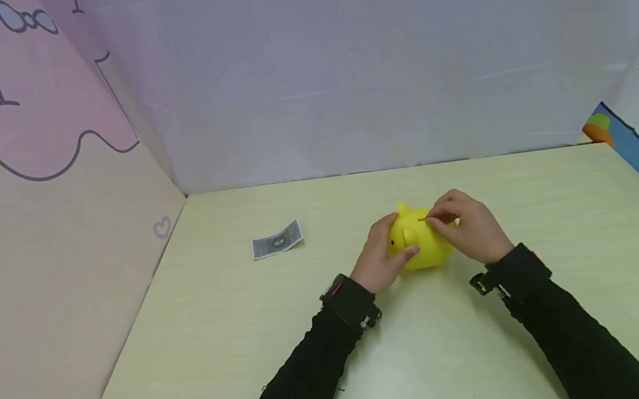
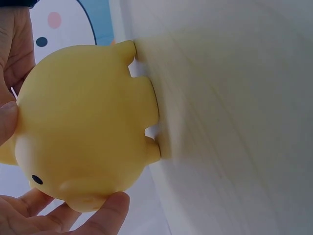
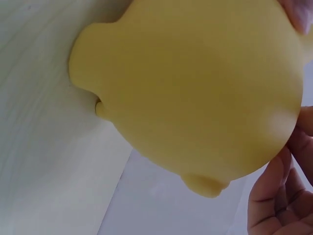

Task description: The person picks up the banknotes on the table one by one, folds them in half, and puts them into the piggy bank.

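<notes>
A yellow piggy bank (image 1: 423,252) stands upright on the table, its face toward the left. My left hand (image 1: 377,257) holds it round the face end, thumb on the near side; in the left wrist view its fingertips (image 2: 115,208) touch the snout. At the top of the bank, my right hand (image 1: 468,227) has thumb and forefinger brought together. Beside those fingertips runs a short dark line (image 1: 421,219); I cannot tell whether it is the slot or a thin thing's edge. Whatever may lie between the right fingertips (image 3: 269,181) is hidden.
A small grey-green banknote (image 1: 278,241) lies on the pale wooden table (image 1: 242,341), left of the bank, with one corner curled up. Cloth screens with cartoon figures stand along the table's left, back (image 1: 360,64) and right sides.
</notes>
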Tool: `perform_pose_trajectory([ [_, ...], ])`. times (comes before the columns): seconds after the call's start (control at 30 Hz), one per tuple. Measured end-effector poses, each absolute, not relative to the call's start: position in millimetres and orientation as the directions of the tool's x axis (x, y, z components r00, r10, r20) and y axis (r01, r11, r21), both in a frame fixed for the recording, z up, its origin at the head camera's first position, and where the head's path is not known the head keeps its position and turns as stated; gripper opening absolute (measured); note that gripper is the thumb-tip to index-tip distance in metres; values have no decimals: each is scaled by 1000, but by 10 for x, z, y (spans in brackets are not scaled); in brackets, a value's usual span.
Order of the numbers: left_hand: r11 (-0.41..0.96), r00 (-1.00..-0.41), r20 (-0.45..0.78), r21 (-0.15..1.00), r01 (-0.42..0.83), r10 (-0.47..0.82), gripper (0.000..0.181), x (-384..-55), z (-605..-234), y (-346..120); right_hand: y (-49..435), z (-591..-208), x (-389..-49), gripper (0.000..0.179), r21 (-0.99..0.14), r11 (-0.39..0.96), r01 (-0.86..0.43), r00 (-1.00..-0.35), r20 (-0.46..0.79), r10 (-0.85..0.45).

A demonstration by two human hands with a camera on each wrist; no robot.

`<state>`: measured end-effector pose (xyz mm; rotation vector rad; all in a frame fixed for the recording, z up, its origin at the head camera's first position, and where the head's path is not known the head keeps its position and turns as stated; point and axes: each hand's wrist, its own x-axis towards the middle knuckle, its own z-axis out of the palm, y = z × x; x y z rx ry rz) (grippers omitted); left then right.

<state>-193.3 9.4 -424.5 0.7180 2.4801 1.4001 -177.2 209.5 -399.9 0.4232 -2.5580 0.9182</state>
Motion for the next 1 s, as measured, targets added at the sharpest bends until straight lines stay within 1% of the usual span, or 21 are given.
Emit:
perform_pose_trajectory([
  [0.2,433,-862,68,843,319,502,71,-1941,-4250,93,2061,-4012,-1774,4,-517,747,-417,-869,469,-160],
  [0.7,433,-865,67,845,314,498,71,-1941,-4252,107,2048,-4007,-1738,7,-536,738,-410,-869,475,-138],
  [0.9,440,-864,51,845,305,500,72,-1930,-4242,101,2114,-4025,-1744,5,-516,733,-443,-857,485,-177],
  [1.0,431,-865,51,851,300,500,71,-1927,-4236,97,2176,-4024,-1740,15,-533,713,-455,-863,461,-206],
])
